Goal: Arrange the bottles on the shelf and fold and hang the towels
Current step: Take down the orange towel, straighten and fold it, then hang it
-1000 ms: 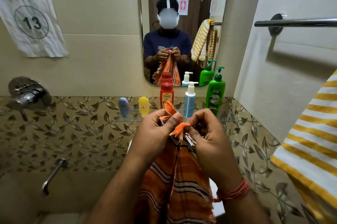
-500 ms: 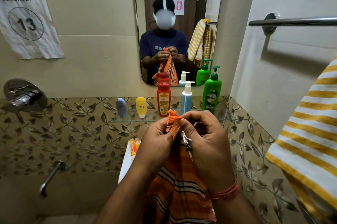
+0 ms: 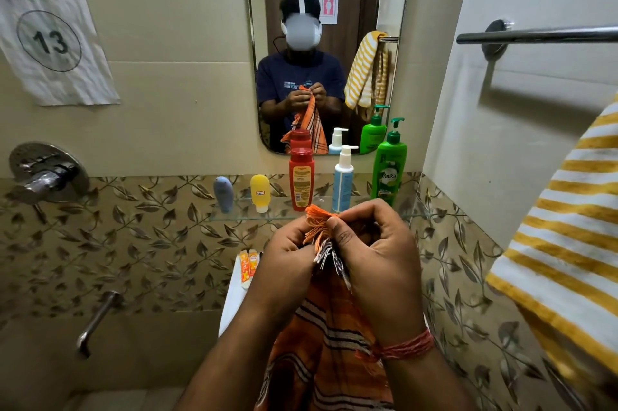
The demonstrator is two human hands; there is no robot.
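On glass shelf (image 3: 247, 217), green Vatika bottle (image 3: 389, 163), wall sign (image 3: 50, 36) "WORKSTATION 13"

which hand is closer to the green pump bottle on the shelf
Right. The right hand sits just below the green pump bottle, its knuckles nearly under the base. The left hand is further to the left, below the red bottle. Both pinch the orange towel.

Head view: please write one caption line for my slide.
Both hands, left and right, pinch the orange striped towel by its fringe below the glass shelf.
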